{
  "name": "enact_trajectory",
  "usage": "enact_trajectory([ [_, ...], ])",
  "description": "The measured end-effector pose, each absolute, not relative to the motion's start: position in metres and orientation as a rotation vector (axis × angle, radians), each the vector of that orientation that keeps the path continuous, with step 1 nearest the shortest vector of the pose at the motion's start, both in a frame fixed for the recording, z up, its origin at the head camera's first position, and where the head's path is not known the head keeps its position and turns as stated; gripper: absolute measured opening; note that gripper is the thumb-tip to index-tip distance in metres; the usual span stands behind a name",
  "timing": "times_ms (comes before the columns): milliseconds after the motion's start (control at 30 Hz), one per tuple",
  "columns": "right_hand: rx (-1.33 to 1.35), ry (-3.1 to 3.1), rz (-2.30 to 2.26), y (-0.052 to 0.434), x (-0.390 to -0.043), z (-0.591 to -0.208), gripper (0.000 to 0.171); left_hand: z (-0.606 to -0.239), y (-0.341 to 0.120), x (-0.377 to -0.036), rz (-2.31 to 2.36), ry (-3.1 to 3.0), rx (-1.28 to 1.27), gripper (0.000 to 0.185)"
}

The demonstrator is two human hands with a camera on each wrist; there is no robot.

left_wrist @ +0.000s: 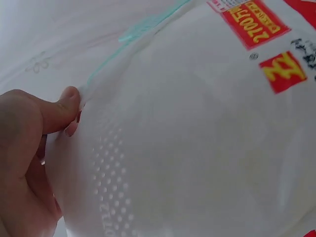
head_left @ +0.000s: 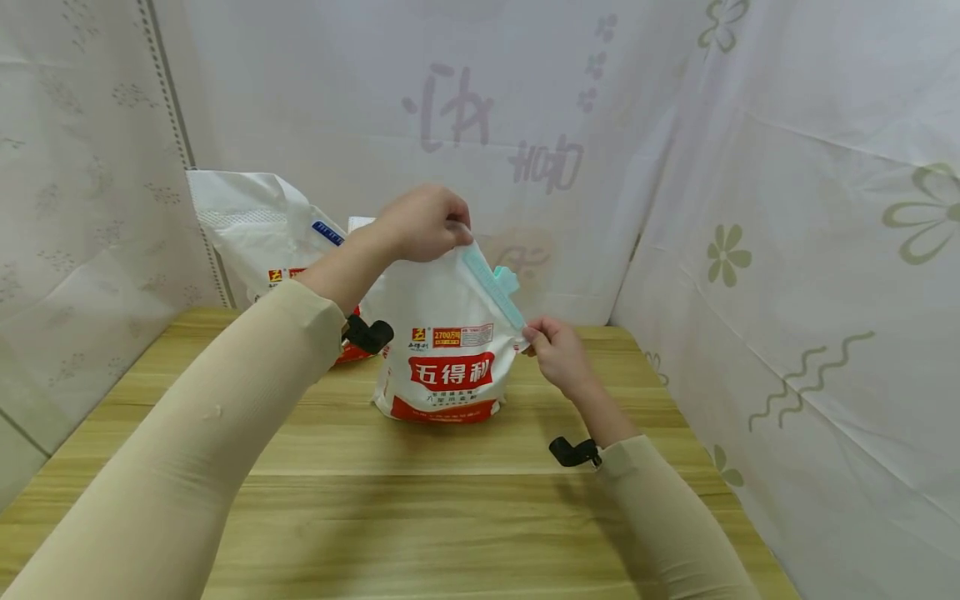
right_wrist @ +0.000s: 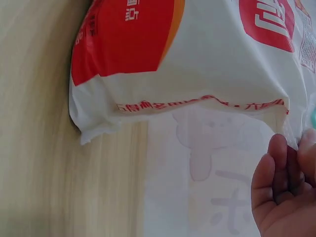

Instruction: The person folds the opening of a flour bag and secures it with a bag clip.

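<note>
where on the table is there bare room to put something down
Bare wood runs across the table in front of the flour bag, between the two sleeves, and on the right up to the curtain. It is crowded at back left, where a second bag stands behind the left hand.

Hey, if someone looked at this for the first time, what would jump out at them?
A white flour bag with red labels stands mid-table, a pale teal sealing clip slanting across its top. The left hand pinches the bag's upper corner, the right hand its lower right end. A second white bag leans behind at left.
</note>
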State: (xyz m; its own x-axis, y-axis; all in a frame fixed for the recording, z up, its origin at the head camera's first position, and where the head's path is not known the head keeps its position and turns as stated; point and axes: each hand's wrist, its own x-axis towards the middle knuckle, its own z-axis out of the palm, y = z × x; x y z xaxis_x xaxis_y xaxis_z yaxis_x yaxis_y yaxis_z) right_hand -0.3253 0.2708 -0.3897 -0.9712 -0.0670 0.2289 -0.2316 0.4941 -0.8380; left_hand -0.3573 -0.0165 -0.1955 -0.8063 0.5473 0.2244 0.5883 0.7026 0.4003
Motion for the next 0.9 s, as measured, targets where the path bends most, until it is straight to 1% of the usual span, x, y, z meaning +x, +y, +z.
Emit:
enact_trajectory([
  [167,0.254,-2.521,1.571,0.273,-0.322,-0.390,0.028,-0.189,-0.022,-0.358,-0.789,-2.844,-0.974,0.021],
  [300,0.294,-2.488,1.574,0.276,-0.320,-0.392,0.028,-0.185,-0.026,-0.357,-0.797,-2.817,-0.991,0.017],
  [433,0.269,-2.481,1.588,0.278,-0.320,-0.400,0.025,-0.190,-0.024,-0.355,-0.762,-2.754,-1.013,0.015],
  [567,0.239,-2.445,1.634,0.280,-0.318,-0.408,0.028,-0.200,-0.031,-0.347,-0.837,-2.663,-1.005,0.020],
  [633,0.249,-2.423,1.658,0.281,-0.317,-0.410,0.032,-0.207,-0.043,-0.341,-0.903,-2.550,-0.928,0.029],
  [733,0.271,-2.396,1.694,0.280,-0.316,-0.409,0.036,-0.226,-0.066,-0.328,-1.073,-2.285,-0.716,0.042],
  [800,0.284,-2.385,1.713,0.279,-0.317,-0.408,0.037,-0.247,-0.082,-0.318,-1.248,-2.125,-0.556,0.049],
  [900,0.295,-2.362,1.735,0.277,-0.317,-0.407,0.036,-0.283,-0.098,-0.306,-1.544,-2.013,-0.383,0.055],
])
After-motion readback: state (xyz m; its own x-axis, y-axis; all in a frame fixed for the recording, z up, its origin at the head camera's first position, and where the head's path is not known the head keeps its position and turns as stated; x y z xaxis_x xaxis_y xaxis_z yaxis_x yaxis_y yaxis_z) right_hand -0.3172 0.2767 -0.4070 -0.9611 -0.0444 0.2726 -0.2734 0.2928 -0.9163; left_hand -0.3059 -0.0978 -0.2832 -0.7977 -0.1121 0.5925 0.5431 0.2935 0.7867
